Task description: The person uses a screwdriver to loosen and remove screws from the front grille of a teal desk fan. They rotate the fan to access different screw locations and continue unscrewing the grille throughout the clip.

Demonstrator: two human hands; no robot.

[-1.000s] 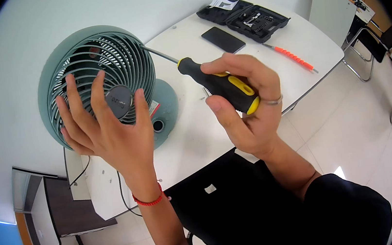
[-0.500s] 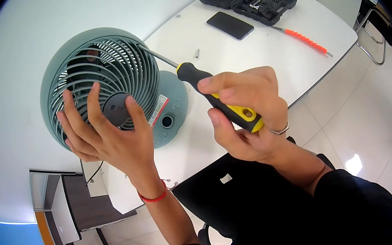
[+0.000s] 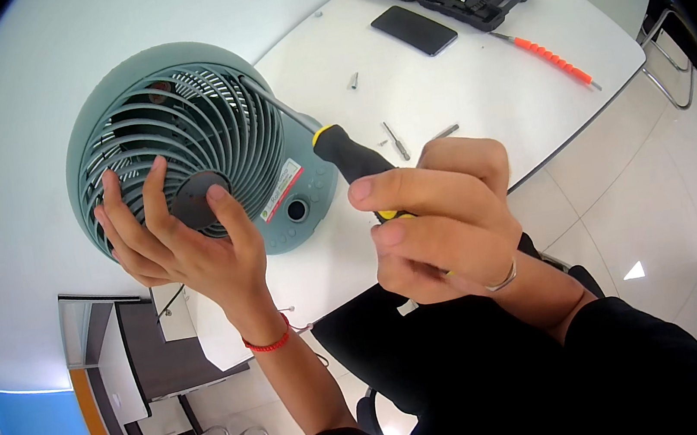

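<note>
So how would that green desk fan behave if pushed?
The desk fan might tip if pushed high: its bulky head rises above a flat base. It may be light for its size; the slatted grille shows open space.

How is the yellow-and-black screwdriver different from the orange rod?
The screwdriver has a fat black-and-yellow handle; the orange rod is slimmer, with a bumpy orange middle. The right hand holds the screwdriver, its shaft slanting to the fan's grille; the orange rod lies untouched on the table. Both are long and thin-tipped.
</note>
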